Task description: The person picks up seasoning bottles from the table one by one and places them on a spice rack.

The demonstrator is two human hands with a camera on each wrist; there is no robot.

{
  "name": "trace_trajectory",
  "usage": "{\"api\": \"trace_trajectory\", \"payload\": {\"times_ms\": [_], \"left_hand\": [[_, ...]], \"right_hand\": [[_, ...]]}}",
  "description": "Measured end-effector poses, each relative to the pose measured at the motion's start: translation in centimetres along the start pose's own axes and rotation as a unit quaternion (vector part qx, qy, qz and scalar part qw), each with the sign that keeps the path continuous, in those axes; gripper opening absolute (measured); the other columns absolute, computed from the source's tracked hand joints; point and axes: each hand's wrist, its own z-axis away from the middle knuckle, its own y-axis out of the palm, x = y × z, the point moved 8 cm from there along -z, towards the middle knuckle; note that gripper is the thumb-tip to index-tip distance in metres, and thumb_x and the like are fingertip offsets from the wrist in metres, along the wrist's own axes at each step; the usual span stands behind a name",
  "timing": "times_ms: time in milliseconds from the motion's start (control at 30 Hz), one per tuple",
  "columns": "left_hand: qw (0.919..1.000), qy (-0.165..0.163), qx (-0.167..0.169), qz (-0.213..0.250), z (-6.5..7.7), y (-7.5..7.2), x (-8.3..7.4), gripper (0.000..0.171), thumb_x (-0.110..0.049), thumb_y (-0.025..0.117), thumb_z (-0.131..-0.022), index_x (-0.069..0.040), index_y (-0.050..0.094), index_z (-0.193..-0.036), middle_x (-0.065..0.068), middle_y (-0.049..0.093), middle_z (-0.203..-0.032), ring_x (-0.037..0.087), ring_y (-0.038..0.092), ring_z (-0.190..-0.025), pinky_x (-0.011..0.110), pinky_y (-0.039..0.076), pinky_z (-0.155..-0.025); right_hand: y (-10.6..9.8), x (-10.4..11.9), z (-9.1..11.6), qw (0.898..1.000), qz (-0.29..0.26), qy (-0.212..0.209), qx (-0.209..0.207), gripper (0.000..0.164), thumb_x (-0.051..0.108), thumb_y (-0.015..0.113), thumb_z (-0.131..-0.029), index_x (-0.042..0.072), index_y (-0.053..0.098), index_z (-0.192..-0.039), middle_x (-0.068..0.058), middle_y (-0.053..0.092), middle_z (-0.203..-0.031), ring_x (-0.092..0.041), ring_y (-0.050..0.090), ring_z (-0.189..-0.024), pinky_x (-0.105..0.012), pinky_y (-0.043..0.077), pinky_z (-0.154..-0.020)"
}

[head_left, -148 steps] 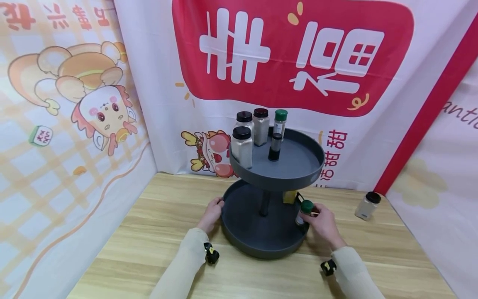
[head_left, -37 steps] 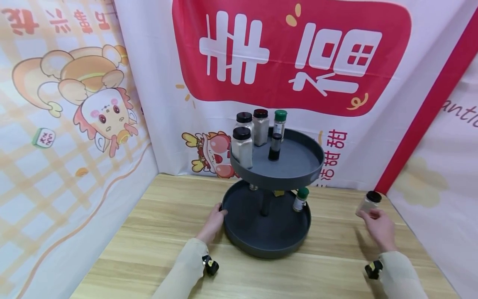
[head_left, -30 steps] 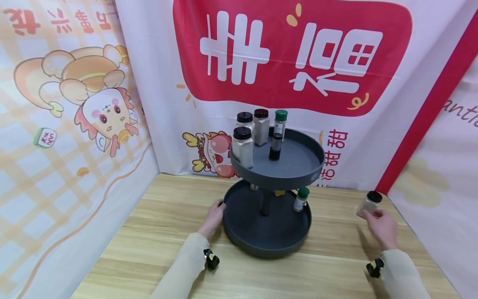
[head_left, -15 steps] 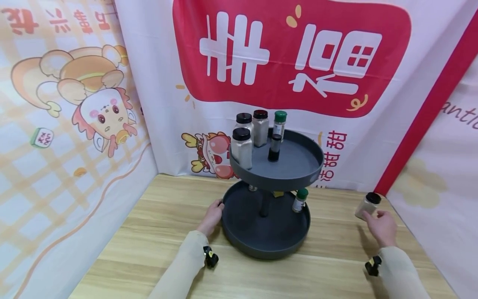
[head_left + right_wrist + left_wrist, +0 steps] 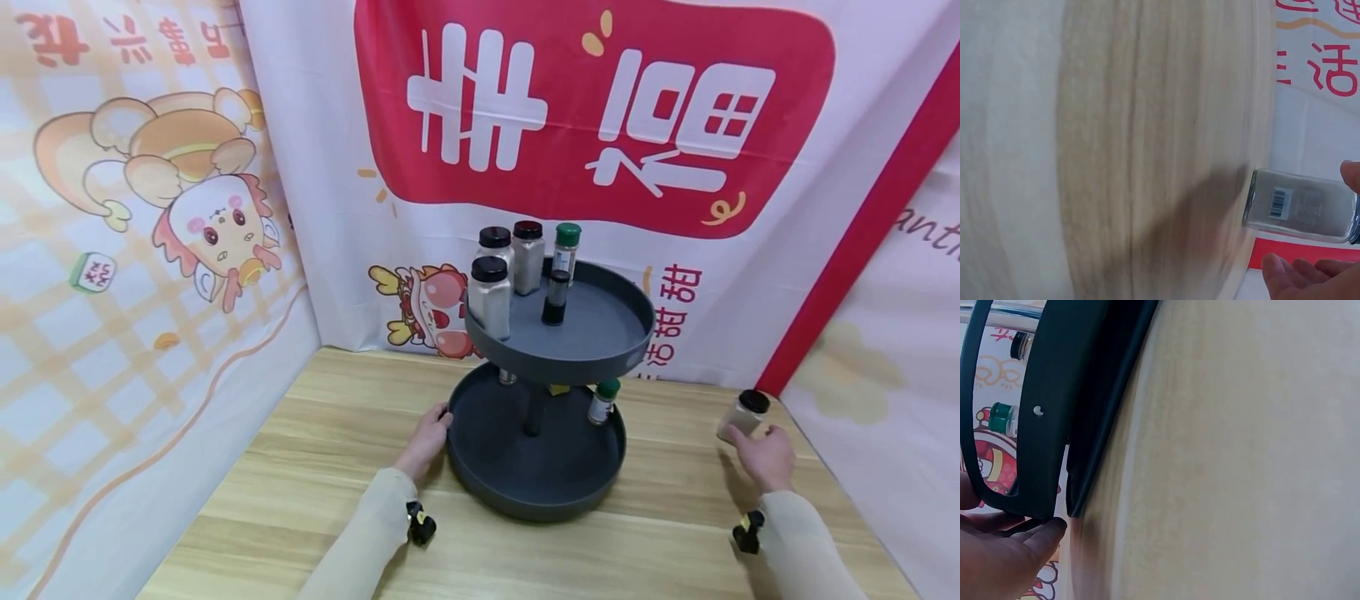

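Note:
A dark grey two-tier turntable [image 5: 536, 500] stands on the wooden table. My left hand [image 5: 426, 442] grips the left rim of its lower tier; in the left wrist view the thumb and fingers lie on either side of that rim. At the far right, a clear square spice jar [image 5: 741, 417] with a black cap and pale contents stands upright. My right hand [image 5: 765, 458] is around this jar, thumb side close to it. In the right wrist view the fingers [image 5: 1275, 269] are spread and a gap shows between them and the glass; whether the thumb touches is unclear.
On the upper tier stand several spice jars, including a white-filled one [image 5: 490, 300], a green-capped one [image 5: 567, 246] and a small dark one [image 5: 556, 300]. The lower tier bears a green-capped jar [image 5: 602, 404] and a partly hidden yellow item [image 5: 558, 389]. Printed cloth [image 5: 337, 250] hangs behind.
My right hand has left the green-capped jar on the lower tier and moved right to the black-capped jar. The lower tier's contents have shifted round slightly. My left hand stays at the rim.

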Motion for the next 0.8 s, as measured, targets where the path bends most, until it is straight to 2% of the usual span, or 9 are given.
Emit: {"api": "trace_trajectory", "payload": {"times_ms": [200,400,567,800], "left_hand": [[1.0,0.003,-0.001,-0.009,0.5,-0.1,-0.1,0.04,-0.006,0.038,-0.099,0.015,0.039,-0.133,0.032,0.041,-0.136,0.042,0.034,-0.129,0.05,0.025,-0.108],[0.9998,0.002,0.001,-0.018,0.8,-0.1,-0.2,0.04,-0.005,0.038,-0.098,0.015,0.039,-0.133,0.032,0.042,-0.134,0.042,0.035,-0.128,0.051,0.026,-0.107],[0.9997,0.005,0.003,-0.023,1.0,0.0,-0.4,0.039,-0.004,0.039,-0.098,0.016,0.04,-0.131,0.032,0.045,-0.131,0.042,0.039,-0.125,0.051,0.029,-0.106],[0.9995,0.006,0.007,-0.029,1.1,-0.1,-0.4,0.038,-0.003,0.04,-0.097,0.016,0.042,-0.129,0.031,0.048,-0.128,0.041,0.042,-0.122,0.05,0.031,-0.104]], "right_hand": [[0.2,-1.1,-0.5,0.999,-0.026,0.021,0.021,0.101,0.052,0.054,-0.089,-0.015,0.002,-0.143,-0.04,0.016,-0.144,-0.054,0.019,-0.13,-0.058,0.021,-0.106],[0.0,-1.3,-0.8,0.998,-0.048,0.03,0.027,0.104,0.055,0.055,-0.088,-0.011,-0.002,-0.145,-0.036,0.012,-0.148,-0.052,0.015,-0.134,-0.057,0.019,-0.108],[0.0,-1.0,-1.2,0.998,-0.041,0.025,0.029,0.099,0.053,0.052,-0.089,-0.009,0.001,-0.146,-0.033,0.014,-0.149,-0.049,0.017,-0.134,-0.055,0.02,-0.108],[0.3,-0.2,-1.8,0.999,-0.044,0.009,0.025,0.09,0.049,0.052,-0.091,-0.012,0.014,-0.144,-0.035,0.022,-0.145,-0.049,0.025,-0.131,-0.055,0.024,-0.106]]}}
